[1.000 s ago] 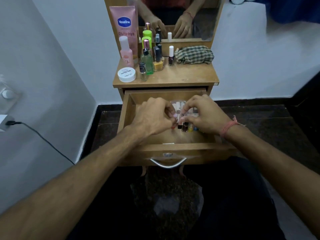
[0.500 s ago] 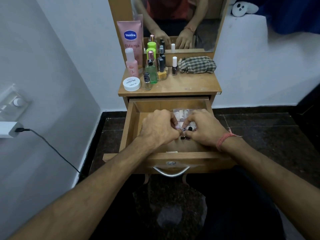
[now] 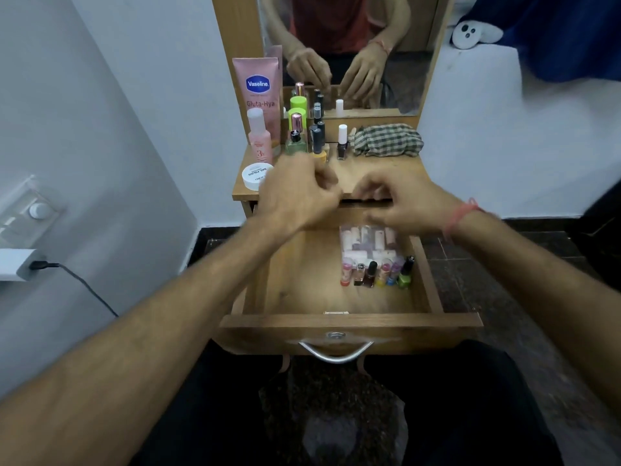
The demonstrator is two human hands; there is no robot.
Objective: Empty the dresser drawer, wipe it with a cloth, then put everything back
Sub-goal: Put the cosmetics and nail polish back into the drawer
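The wooden drawer (image 3: pixel 349 321) is pulled out. Inside on the right lie a clear packet of small tubes (image 3: pixel 366 242) and a row of several nail polish bottles (image 3: pixel 371 274); its left half is bare wood. Both hands hover above the drawer's back edge, at the front of the dresser top (image 3: pixel 376 169), and are motion-blurred. My left hand (image 3: pixel 299 193) has curled fingers, close to the bottles on top. My right hand (image 3: pixel 403 205) has its fingers apart and pointing down, with nothing visible in it. The checked cloth (image 3: pixel 386 141) lies bunched at the back right of the top.
On the top's left stand a pink Vaseline tube (image 3: pixel 258 92), a pink bottle (image 3: pixel 260 142), a white jar (image 3: pixel 255 176), several small bottles (image 3: pixel 316 139) and a white-capped nail polish (image 3: pixel 342 142). A mirror (image 3: pixel 353 28) rises behind. A charger (image 3: pixel 16 267) with cable hangs on the left wall.
Both hands rose out of the drawer to the front of the dresser top, leaving the row of nail polish bottles uncovered in the drawer. The camera tilted up slightly.
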